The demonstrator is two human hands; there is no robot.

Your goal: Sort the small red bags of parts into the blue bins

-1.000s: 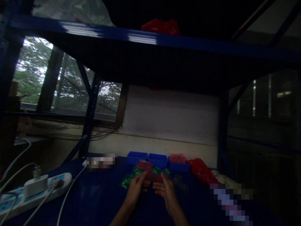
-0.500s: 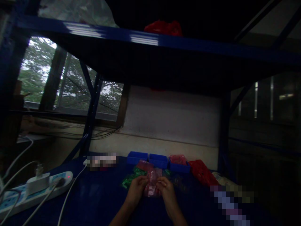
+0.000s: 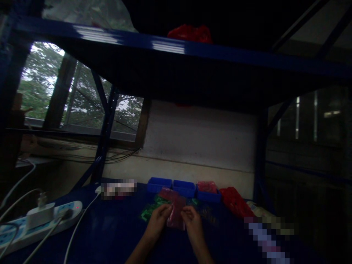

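Between my two hands is a pink plastic bag point(image 3: 176, 216), flat and a little shiny. My left hand point(image 3: 159, 220) pinches its left edge between thumb and fingers. On the right edge, my right hand point(image 3: 191, 219) has its fingertips closed on the bag. Behind it lies another pink plastic bag point(image 3: 167, 193) on the blue table point(image 3: 115, 227). Green packets point(image 3: 150, 211) are heaped just beyond my left hand. Some small dark pieces point(image 3: 208, 213), too dim to name, lie to the right of my right hand.
At the back stand blue bins point(image 3: 183, 188); the right one holds pink bags point(image 3: 206, 186). A red plastic bag point(image 3: 236, 201) lies to their right. On the left is a power strip point(image 3: 63, 216) with plugs and white cables. A blue shelf beam point(image 3: 132, 41) crosses overhead.
The pink bag between my hands looks flatter and less glossy now. Both hands stay in nearly the same place, and my right hand has turned slightly. The view has shifted a little.
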